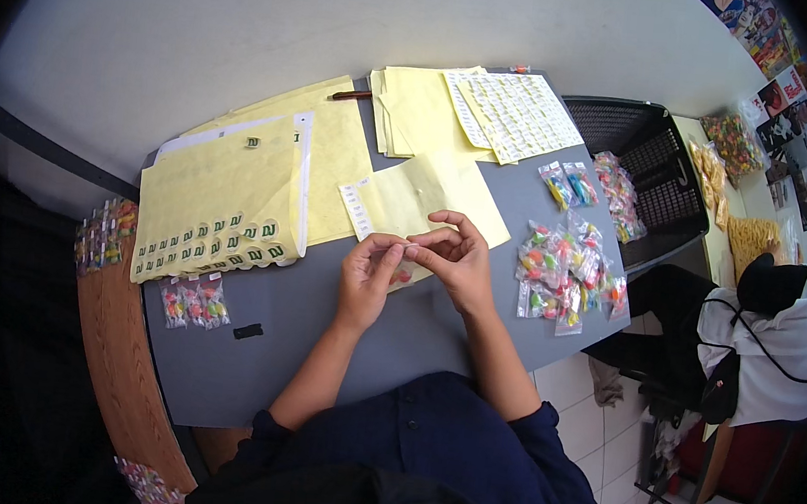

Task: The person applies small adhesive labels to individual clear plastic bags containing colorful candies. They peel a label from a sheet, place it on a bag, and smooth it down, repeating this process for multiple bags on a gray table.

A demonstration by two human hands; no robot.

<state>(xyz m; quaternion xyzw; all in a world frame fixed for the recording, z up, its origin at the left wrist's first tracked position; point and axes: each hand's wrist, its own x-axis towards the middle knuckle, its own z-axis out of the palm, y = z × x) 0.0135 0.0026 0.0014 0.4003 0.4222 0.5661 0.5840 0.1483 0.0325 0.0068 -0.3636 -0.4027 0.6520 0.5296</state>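
My left hand (pixel 371 271) and my right hand (pixel 457 260) meet over the grey table (pixel 279 356), thumbs and fingers pinching the top edge of a small clear plastic bag (pixel 401 275). Something reddish shows inside the bag, partly hidden by my left hand. Just beyond my hands lies a pale yellow sheet with a strip of small labels (pixel 355 208). On the right is a pile of small clear bags of colourful candy (pixel 564 266). Several filled bags with white labels at their tops (pixel 195 302) lie in a row on the left.
Yellow sheets with round green-marked stickers (pixel 222 186) lie at the left, a pen (pixel 350 95) behind. White label sheets (pixel 523 115) are at the back right. A black plastic crate (pixel 641 165) with candy bags adjoins the table. A co-worker (pixel 763 334) sits at the right.
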